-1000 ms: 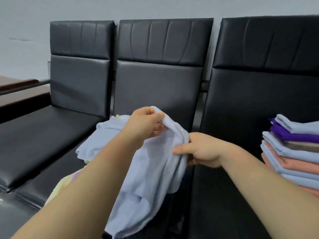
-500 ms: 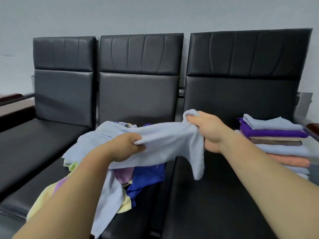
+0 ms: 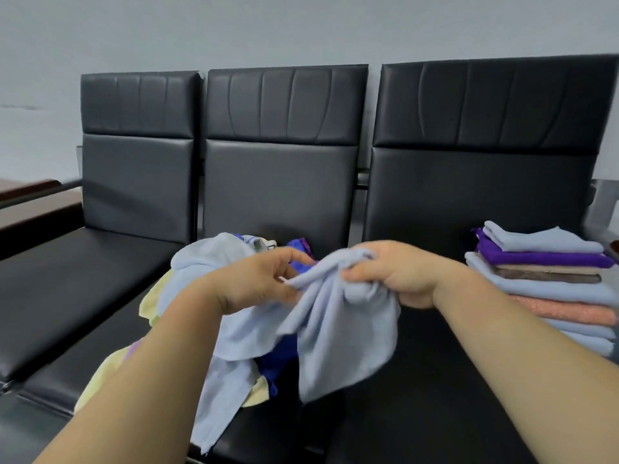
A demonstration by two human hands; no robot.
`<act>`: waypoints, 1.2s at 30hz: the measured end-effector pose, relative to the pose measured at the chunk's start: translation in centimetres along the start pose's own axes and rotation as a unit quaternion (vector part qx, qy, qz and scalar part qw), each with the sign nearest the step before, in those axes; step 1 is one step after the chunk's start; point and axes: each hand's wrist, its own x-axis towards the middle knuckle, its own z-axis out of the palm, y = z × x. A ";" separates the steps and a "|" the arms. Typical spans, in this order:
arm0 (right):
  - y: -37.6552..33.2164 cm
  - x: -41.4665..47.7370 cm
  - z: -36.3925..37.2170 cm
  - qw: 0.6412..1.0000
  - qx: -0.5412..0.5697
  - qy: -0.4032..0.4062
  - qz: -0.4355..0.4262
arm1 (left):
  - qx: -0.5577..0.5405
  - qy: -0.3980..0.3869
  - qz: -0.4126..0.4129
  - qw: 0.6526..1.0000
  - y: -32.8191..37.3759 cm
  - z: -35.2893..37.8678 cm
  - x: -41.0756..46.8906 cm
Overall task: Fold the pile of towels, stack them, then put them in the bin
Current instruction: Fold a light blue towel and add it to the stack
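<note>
Nearest to the camera two bare forearms reach forward, and between them hangs the soft light-blue cloth towel (image 3: 345,336), lifted over the front of the black padded leather bench seat (image 3: 418,413). The right hand (image 3: 398,276) has its fingers curled round a bunched part of the upper edge, so it seems to carry most of the weight. The left hand (image 3: 264,279) pinches the neighbouring bit of edge between thumb and fingertips. I judge it is searching for a corner, because the crumpled cloth must be spread before any fold. Just behind and under the left hand, on the middle seat, lies the loose pile of unfolded towels (image 3: 150,299) in yellow, dark blue and pale blue, within easy reach. Further right stands the neat stack of folded towels (image 3: 542,272) — pale blue, purple, brown, salmon — well apart from the pile, probably so that finished pieces do not mix with the rest. Behind rise the three black seat backs (image 3: 284,162) and the plain grey wall (image 3: 301,28). The bin is not in view.
</note>
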 end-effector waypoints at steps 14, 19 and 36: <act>0.4 -0.2 -0.5 0.900 0.377 0.215 0.037 | -0.153 0.016 -0.060 0.986 -1.0 -1.0 0.9; 0.8 -0.5 -5.2 0.864 0.372 0.334 0.050 | -0.406 0.002 -0.009 0.914 4.2 5.9 5.3; 18.2 -9.9 0.2 0.925 -0.334 0.036 0.176 | 0.280 -0.169 0.024 0.945 -0.5 18.2 7.6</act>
